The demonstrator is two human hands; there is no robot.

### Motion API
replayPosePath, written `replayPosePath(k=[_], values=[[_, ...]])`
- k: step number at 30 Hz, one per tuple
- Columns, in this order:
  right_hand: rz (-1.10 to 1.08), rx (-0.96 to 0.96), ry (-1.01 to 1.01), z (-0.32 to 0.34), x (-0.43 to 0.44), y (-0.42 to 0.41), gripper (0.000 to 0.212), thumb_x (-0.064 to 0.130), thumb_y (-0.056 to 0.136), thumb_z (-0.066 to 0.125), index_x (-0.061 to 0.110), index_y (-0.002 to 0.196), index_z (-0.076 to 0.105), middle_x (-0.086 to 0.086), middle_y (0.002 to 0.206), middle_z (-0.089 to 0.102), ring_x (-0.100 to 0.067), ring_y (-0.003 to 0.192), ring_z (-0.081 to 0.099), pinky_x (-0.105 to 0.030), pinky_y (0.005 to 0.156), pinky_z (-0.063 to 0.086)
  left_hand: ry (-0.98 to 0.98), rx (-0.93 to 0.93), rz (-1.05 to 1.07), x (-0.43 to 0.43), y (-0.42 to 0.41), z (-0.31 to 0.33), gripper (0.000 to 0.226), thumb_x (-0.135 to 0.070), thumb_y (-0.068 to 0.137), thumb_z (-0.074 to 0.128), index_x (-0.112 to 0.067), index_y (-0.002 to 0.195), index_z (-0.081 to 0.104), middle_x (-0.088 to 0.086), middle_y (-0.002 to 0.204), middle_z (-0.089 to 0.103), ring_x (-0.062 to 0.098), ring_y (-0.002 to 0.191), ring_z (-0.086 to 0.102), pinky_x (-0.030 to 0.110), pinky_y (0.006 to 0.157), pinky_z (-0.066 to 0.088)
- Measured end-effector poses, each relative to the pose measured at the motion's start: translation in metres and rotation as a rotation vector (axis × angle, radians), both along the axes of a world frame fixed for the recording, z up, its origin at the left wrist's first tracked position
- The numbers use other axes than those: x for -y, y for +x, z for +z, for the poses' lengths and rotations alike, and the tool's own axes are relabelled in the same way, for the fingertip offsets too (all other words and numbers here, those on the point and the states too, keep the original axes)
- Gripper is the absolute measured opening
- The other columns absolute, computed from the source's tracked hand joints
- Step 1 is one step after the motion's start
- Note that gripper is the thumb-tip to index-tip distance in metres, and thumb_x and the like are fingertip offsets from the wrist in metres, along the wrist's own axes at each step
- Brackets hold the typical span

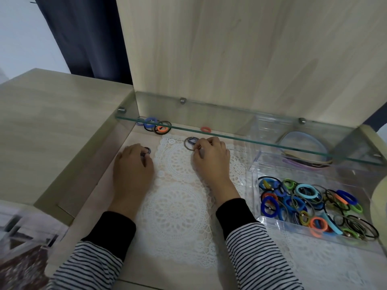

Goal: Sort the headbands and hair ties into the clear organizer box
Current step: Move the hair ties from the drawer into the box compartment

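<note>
A pale wooden desk [52,132] carries a clear glass shelf [209,118] on metal pegs. Under it lies one white lace doily [176,206], with one clear plastic organizer box [255,191] at its right, within easy reach. The box has two compartments that keep the kinds apart: the rear one holds curved plastic headbands [303,147], at least four, and the front one a heap of coloured elastic hair ties [314,206], too tangled to count. The left hand [132,166] pinches one blue-and-white striped tie [146,151]. The right hand [211,158] curls its fingers on a thin grey-brown ring tie [186,145] with a second striped tie [191,141] inside it. Still unsorted are a cluster of about five ties [156,125] at the back left and one lone orange tie [205,129].
</note>
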State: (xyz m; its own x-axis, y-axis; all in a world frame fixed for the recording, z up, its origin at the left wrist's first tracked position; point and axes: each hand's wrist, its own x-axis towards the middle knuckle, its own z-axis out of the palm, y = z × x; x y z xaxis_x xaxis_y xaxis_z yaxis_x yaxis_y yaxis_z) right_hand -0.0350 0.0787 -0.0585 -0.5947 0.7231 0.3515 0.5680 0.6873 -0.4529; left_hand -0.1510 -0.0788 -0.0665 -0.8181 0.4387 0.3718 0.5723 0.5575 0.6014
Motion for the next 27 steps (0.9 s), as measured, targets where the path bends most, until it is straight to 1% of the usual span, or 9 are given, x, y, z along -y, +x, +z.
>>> replayPosePath(k=[5,9,12,15,23,27], values=[[-0.004,0.024,0.027,-0.001,0.001,0.0,0.019,0.024,0.088,0.051,0.018,0.103,0.062,0.0,0.11,0.053,-0.02,0.104,0.044,-0.032,0.085,0.03,0.003,-0.019,-0.004,-0.001,0.0,0.0,0.014,-0.006,0.087,0.057,-0.009,0.096,0.066,0.008,0.105,0.067,0.028,0.1,0.061,0.044,0.1,0.043],[0.001,0.04,0.043,-0.003,0.001,-0.002,0.021,0.024,0.092,0.048,0.013,0.105,0.061,-0.005,0.114,0.052,-0.024,0.106,0.043,-0.036,0.088,0.031,0.002,-0.023,-0.016,0.0,-0.003,-0.005,0.015,-0.007,0.087,0.056,-0.012,0.098,0.066,0.004,0.105,0.067,0.024,0.101,0.061,0.046,0.106,0.038],[0.009,0.056,0.046,-0.004,0.001,-0.001,0.022,0.024,0.092,0.048,0.012,0.105,0.06,-0.007,0.116,0.05,-0.024,0.107,0.042,-0.036,0.09,0.03,-0.01,-0.02,-0.018,0.0,-0.004,-0.006,0.016,-0.009,0.088,0.055,-0.014,0.099,0.065,0.002,0.105,0.066,0.023,0.101,0.06,0.047,0.11,0.034],[0.004,0.026,0.038,-0.004,0.002,0.0,0.02,0.022,0.09,0.051,0.011,0.103,0.061,-0.006,0.115,0.051,-0.025,0.106,0.042,-0.036,0.089,0.031,-0.005,-0.011,-0.02,0.0,-0.003,-0.006,0.015,-0.009,0.089,0.054,-0.014,0.099,0.065,0.001,0.106,0.066,0.022,0.101,0.06,0.046,0.112,0.031],[0.008,-0.125,-0.004,0.006,0.007,0.003,0.013,0.014,0.087,0.053,0.013,0.097,0.061,-0.008,0.109,0.055,-0.027,0.104,0.044,-0.038,0.087,0.033,0.082,-0.004,-0.06,-0.002,-0.001,0.0,0.014,-0.009,0.091,0.054,-0.02,0.095,0.063,-0.002,0.104,0.068,0.02,0.097,0.062,0.051,0.108,0.037],[0.016,-0.126,0.021,0.007,0.012,0.007,0.014,0.015,0.088,0.051,0.013,0.097,0.061,-0.008,0.106,0.054,-0.027,0.1,0.046,-0.038,0.083,0.035,0.071,-0.052,-0.088,-0.004,-0.003,-0.004,0.01,-0.011,0.092,0.055,-0.019,0.093,0.061,-0.001,0.101,0.068,0.022,0.096,0.062,0.053,0.107,0.035]])
